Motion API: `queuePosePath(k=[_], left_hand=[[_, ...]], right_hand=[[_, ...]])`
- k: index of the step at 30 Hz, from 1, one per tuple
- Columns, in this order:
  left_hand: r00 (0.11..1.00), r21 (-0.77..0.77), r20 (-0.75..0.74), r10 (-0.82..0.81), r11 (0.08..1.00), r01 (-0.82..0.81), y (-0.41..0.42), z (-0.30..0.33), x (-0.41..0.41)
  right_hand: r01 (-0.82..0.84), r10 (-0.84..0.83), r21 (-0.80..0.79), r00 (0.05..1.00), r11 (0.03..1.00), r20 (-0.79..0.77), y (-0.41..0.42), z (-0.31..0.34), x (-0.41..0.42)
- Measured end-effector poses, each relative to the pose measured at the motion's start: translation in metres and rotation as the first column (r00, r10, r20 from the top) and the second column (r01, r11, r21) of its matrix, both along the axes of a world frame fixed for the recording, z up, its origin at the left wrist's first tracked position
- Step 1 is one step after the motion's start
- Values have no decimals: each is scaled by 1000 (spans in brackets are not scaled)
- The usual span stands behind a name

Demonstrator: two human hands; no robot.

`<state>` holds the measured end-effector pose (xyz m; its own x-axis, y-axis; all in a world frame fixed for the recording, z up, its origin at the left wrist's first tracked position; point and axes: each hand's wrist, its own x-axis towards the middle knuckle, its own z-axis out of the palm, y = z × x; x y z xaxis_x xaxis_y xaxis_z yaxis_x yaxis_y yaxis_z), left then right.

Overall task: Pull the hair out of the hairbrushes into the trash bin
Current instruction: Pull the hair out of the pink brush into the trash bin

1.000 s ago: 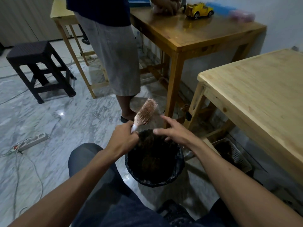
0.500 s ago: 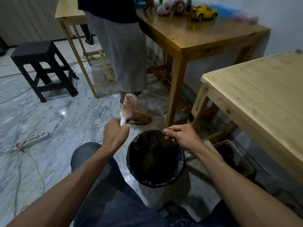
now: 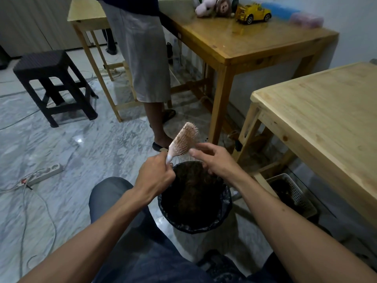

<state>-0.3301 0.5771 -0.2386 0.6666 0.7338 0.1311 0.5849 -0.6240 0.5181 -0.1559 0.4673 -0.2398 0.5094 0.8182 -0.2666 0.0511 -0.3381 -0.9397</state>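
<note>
A pink hairbrush (image 3: 183, 139) with pale bristles and some brown hair in them stands tilted up over the far rim of the trash bin (image 3: 224, 213). My left hand (image 3: 156, 176) grips its handle. My right hand (image 3: 214, 160) hovers just right of the bristles, thumb and fingers relaxed and spread, holding nothing I can see. The bin is lined with a black bag and holds a heap of brown hair (image 3: 193, 193). It sits on the floor between my knees.
A white basket (image 3: 293, 193) with dark hair sits on the floor under the light wooden table (image 3: 326, 119) at right. A person (image 3: 142, 58) stands by the darker table (image 3: 244, 43) with toys. A black stool (image 3: 51, 82) and a power strip (image 3: 47, 173) lie left.
My left hand turned the brush back over the bin, bristles toward my right hand. My right hand left the bin's rim, rose and opened beside the bristles.
</note>
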Motion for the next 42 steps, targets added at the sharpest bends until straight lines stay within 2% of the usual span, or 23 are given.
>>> queuePosePath(k=[3,6,8,11,14,16,20,23,26,31,35,37,42], left_hand=[[1000,-23,-13,-3,1000,3,1,0,1],[993,-125,-2,119,985,-118,8,1,0],[981,-182,4,192,965,-188,15,1,-1],[965,-222,39,258,944,-243,22,1,-2],[980,-186,36,196,965,-186,17,1,0],[990,-116,23,139,984,-135,12,1,-1],[1000,-1,24,15,1000,-15,6,-1,1],[997,52,23,-78,996,77,0,2,4],[996,48,29,-79,996,77,1,3,5],[995,-3,48,88,996,-88,20,9,3],[1000,73,-9,20,997,-19,19,8,0],[1000,93,-7,-17,995,17,15,7,1],[992,93,-33,-119,988,122,6,3,6]], right_hand=[[86,-88,45,995,995,42,4,-7,-4],[173,-174,18,980,985,101,-5,-15,1],[175,-169,-29,976,984,138,-17,-20,8],[104,-80,-131,981,986,174,-29,-32,14],[-23,83,-272,974,962,210,-32,-37,17],[-108,157,-304,977,947,142,-29,-31,17],[-38,36,-64,999,997,-36,-14,-13,12],[20,-18,28,995,999,-101,-5,-7,8],[95,-81,100,988,990,-134,-3,-10,2],[133,-128,-43,986,990,105,-22,-28,7],[9,22,-172,984,985,177,-31,-33,13],[-46,62,-154,993,987,98,-28,-24,13],[-60,76,102,984,993,-159,-10,-6,8]])
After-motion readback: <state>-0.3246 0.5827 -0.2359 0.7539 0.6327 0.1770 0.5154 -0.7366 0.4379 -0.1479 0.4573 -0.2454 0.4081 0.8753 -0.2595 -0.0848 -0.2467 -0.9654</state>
